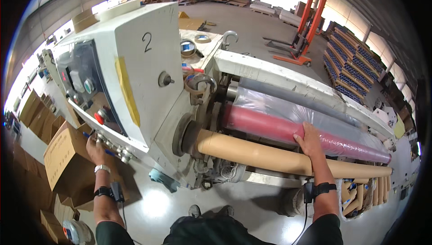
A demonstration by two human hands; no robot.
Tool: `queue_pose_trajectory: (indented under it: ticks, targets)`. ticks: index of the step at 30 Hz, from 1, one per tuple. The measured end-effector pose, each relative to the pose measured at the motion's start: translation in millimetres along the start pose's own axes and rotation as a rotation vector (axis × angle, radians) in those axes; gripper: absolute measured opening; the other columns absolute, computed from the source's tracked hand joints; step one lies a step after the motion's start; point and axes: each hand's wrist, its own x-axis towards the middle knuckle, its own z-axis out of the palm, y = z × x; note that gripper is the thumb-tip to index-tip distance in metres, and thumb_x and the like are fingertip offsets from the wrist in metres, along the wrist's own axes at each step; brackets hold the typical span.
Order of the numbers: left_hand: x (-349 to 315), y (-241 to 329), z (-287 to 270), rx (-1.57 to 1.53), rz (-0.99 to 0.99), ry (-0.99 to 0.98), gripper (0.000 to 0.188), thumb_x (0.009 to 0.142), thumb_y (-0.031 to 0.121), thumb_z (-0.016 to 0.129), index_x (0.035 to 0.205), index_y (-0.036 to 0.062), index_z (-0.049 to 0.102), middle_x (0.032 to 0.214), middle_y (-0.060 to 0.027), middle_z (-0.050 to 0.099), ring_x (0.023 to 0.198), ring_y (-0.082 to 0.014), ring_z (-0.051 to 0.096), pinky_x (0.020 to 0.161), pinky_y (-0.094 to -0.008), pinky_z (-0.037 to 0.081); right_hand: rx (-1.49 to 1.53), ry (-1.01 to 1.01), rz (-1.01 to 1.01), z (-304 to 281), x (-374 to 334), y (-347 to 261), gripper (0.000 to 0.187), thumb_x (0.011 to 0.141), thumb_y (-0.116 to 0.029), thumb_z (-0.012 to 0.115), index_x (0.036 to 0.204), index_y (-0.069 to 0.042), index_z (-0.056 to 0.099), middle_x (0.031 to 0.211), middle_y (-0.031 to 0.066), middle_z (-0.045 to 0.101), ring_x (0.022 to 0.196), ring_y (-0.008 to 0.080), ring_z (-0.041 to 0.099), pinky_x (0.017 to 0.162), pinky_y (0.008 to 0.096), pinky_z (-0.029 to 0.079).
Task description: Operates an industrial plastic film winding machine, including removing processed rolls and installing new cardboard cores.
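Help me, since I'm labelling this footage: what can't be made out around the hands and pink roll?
All in the head view:
Left hand: exact grip, fingertips too small.
Right hand: palm, hidden by its own back.
Brown tube: stretch hidden behind the right forearm.
Pink roll: underside, turned away from the camera.

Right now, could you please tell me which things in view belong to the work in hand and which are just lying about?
In the work:
right hand, on the red roll with clear film
left hand, near the white machine
brown tube, mounted on it

Seemingly lying about:
orange lift truck
teal cloth
cardboard box
stacked rolls
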Motion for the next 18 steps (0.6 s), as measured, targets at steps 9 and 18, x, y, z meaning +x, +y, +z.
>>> queue_pose_trajectory:
  ticks: [9,18]
  targets:
    - [52.9,-7.0,28.0,-0.093,0.343,-0.476,0.043,0.085,0.017,0.06,0.122,-0.0047,0.051,0.112,-0.0121,0.058,0.095,-0.0212,0.058,0.083,-0.0327,0.047,-0.065,0.045,0.142,-12.4,-30.2,12.9,0.076,0.081,-0.051,0.061,0.132,0.001,0.041,0.136,0.0241,0.041,0.127,0.0397,0.037,0.106,0.048,0.028]
    - [11.6,17.4,-12.1,-0.646,-0.051,-0.333,0.038,0.094,0.022,0.047,0.123,-0.0003,0.054,0.12,-0.0122,0.058,0.105,-0.0226,0.056,0.092,-0.0345,0.044,-0.044,0.032,0.121,0.7,-19.5,11.6,0.085,0.082,-0.056,0.056,0.137,0.004,0.032,0.142,0.0232,0.033,0.134,0.0372,0.028,0.11,0.0481,0.022]
